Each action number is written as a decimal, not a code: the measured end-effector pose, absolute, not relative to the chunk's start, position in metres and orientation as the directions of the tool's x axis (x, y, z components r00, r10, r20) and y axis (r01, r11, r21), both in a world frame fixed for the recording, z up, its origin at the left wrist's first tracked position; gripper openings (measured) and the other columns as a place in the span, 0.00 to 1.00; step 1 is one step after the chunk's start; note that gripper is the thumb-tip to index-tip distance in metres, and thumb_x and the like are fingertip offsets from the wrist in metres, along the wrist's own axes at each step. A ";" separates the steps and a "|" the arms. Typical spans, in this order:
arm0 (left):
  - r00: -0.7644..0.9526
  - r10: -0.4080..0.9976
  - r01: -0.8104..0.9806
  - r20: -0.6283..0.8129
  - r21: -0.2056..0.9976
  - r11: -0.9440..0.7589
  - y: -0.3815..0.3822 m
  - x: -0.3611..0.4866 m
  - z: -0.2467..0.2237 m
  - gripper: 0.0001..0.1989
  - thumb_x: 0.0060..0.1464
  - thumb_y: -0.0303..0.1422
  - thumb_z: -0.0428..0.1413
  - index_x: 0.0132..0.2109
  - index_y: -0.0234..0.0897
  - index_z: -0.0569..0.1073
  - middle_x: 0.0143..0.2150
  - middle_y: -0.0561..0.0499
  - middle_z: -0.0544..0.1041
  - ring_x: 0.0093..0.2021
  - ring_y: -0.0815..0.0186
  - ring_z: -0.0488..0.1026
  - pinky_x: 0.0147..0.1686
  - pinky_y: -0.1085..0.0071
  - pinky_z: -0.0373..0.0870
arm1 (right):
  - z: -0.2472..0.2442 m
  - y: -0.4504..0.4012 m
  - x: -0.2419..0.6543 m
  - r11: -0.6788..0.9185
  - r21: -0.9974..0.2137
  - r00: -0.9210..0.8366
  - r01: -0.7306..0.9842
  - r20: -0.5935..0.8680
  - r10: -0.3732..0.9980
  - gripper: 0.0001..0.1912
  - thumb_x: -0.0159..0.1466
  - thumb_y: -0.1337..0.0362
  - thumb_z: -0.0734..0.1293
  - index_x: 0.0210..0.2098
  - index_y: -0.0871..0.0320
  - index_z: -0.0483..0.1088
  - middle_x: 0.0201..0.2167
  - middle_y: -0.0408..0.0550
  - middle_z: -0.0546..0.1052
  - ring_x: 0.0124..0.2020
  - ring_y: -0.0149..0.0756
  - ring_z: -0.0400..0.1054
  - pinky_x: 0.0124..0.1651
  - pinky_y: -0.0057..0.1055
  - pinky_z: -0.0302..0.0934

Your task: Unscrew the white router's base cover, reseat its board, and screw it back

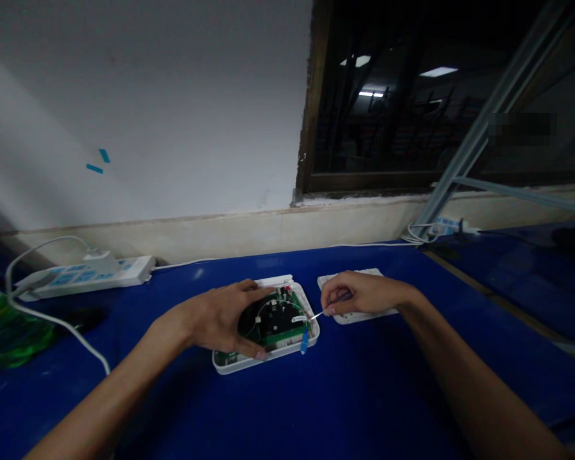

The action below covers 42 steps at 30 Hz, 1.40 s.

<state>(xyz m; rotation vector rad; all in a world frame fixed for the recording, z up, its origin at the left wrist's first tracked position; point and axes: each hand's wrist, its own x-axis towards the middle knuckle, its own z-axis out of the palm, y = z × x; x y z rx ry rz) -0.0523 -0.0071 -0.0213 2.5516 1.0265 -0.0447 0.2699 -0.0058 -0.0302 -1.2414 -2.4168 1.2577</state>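
Left fingers (244, 344) spread over casing (239, 364); right fingers (333, 300) pinch white stick (319, 314); blue table (268, 409) open.

No legible text or labels anywhere

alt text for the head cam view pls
Two bare hands work over an open white plastic housing holding a green circuit board on a blue table; the left hand spans the board, the right hand pinches a thin white wire above a white cover.

white plastic casing (234, 364), glossy blue tabletop (364, 390)
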 end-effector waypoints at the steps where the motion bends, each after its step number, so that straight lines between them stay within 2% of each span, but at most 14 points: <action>1: 0.734 0.658 0.669 -0.170 0.348 -0.657 -0.008 -0.052 -0.021 0.52 0.42 0.60 0.63 0.70 0.53 0.53 0.66 0.44 0.62 0.60 0.45 0.67 0.57 0.52 0.65 | -0.027 -0.008 0.273 0.321 -0.718 -0.634 0.617 -0.212 0.744 0.13 0.61 0.56 0.70 0.37 0.59 0.77 0.33 0.46 0.79 0.35 0.35 0.72 0.38 0.27 0.62; 6: 0.747 0.638 0.659 -0.187 0.333 -0.674 -0.007 -0.051 -0.021 0.57 0.36 0.57 0.67 0.70 0.54 0.51 0.66 0.43 0.62 0.61 0.42 0.64 0.58 0.48 0.63 | -0.011 -0.015 0.277 0.296 -0.572 -0.463 0.765 -0.169 0.870 0.12 0.65 0.57 0.64 0.33 0.58 0.76 0.27 0.47 0.79 0.29 0.37 0.73 0.32 0.28 0.60; 9: 0.749 0.632 0.658 -0.199 0.329 -0.677 -0.006 -0.050 -0.022 0.59 0.35 0.54 0.69 0.71 0.54 0.49 0.66 0.42 0.61 0.61 0.42 0.64 0.57 0.48 0.63 | -0.018 -0.018 0.256 0.224 -0.357 -0.250 0.907 -0.028 0.968 0.11 0.65 0.58 0.65 0.32 0.58 0.74 0.26 0.50 0.79 0.29 0.38 0.72 0.32 0.30 0.56; 12: 0.749 0.633 0.659 -0.196 0.317 -0.682 -0.006 -0.050 -0.021 0.59 0.36 0.52 0.69 0.71 0.53 0.49 0.66 0.42 0.62 0.61 0.42 0.64 0.56 0.48 0.63 | -0.034 -0.023 0.225 0.135 -0.193 -0.118 0.972 0.100 0.988 0.07 0.62 0.62 0.67 0.38 0.57 0.72 0.30 0.52 0.78 0.32 0.42 0.72 0.32 0.32 0.53; 14: 0.755 0.629 0.653 -0.186 0.306 -0.693 -0.006 -0.051 -0.021 0.59 0.35 0.52 0.69 0.71 0.51 0.49 0.66 0.41 0.62 0.61 0.41 0.63 0.57 0.47 0.62 | -0.043 -0.026 0.210 0.154 -0.150 -0.137 0.977 0.119 0.983 0.06 0.62 0.64 0.67 0.39 0.58 0.71 0.31 0.53 0.77 0.33 0.44 0.71 0.32 0.33 0.52; 17: 0.762 0.625 0.645 -0.172 0.289 -0.707 -0.005 -0.052 -0.022 0.59 0.35 0.51 0.69 0.71 0.50 0.50 0.66 0.41 0.62 0.61 0.41 0.63 0.57 0.45 0.60 | -0.051 -0.027 0.203 0.205 -0.185 -0.189 0.961 0.103 0.977 0.01 0.64 0.67 0.65 0.35 0.57 0.69 0.29 0.52 0.76 0.32 0.42 0.70 0.31 0.32 0.51; 22: 0.738 0.647 0.673 -0.189 0.266 -0.690 -0.004 -0.055 -0.021 0.59 0.35 0.51 0.70 0.71 0.52 0.49 0.67 0.42 0.61 0.63 0.41 0.61 0.61 0.43 0.56 | -0.051 -0.020 0.211 0.336 -0.374 -0.281 0.865 0.195 0.940 0.03 0.64 0.68 0.65 0.33 0.56 0.67 0.26 0.45 0.74 0.27 0.35 0.68 0.30 0.29 0.53; 26: 0.693 0.685 0.719 -0.226 0.284 -0.634 -0.002 -0.060 -0.019 0.63 0.32 0.51 0.71 0.71 0.56 0.46 0.68 0.42 0.57 0.65 0.42 0.59 0.59 0.47 0.61 | -0.056 -0.013 0.204 0.512 -0.502 -0.393 0.697 0.331 0.858 0.05 0.63 0.66 0.69 0.37 0.55 0.68 0.32 0.43 0.77 0.35 0.34 0.70 0.38 0.29 0.59; 30: 0.644 0.713 0.765 -0.277 0.239 -0.598 0.001 -0.067 -0.020 0.66 0.28 0.50 0.72 0.71 0.55 0.46 0.67 0.40 0.58 0.64 0.39 0.59 0.58 0.46 0.62 | -0.073 -0.009 0.191 0.582 -0.505 -0.446 0.637 0.375 0.813 0.11 0.60 0.71 0.72 0.39 0.53 0.69 0.35 0.42 0.77 0.42 0.38 0.67 0.44 0.33 0.59; 35: 0.669 0.697 0.742 -0.259 0.278 -0.610 0.000 -0.064 -0.019 0.67 0.26 0.43 0.74 0.71 0.56 0.46 0.63 0.43 0.63 0.59 0.44 0.65 0.55 0.50 0.66 | -0.084 -0.009 0.184 0.596 -0.461 -0.458 0.657 0.384 0.802 0.13 0.62 0.75 0.67 0.42 0.53 0.67 0.35 0.44 0.74 0.44 0.40 0.65 0.46 0.36 0.60; 42: 0.681 0.683 0.731 -0.262 0.296 -0.615 0.000 -0.063 -0.019 0.64 0.30 0.43 0.73 0.71 0.56 0.46 0.62 0.44 0.62 0.59 0.45 0.65 0.55 0.50 0.65 | -0.087 -0.004 0.180 0.568 -0.483 -0.405 0.666 0.405 0.820 0.14 0.63 0.77 0.61 0.44 0.53 0.62 0.36 0.47 0.71 0.42 0.40 0.66 0.44 0.37 0.61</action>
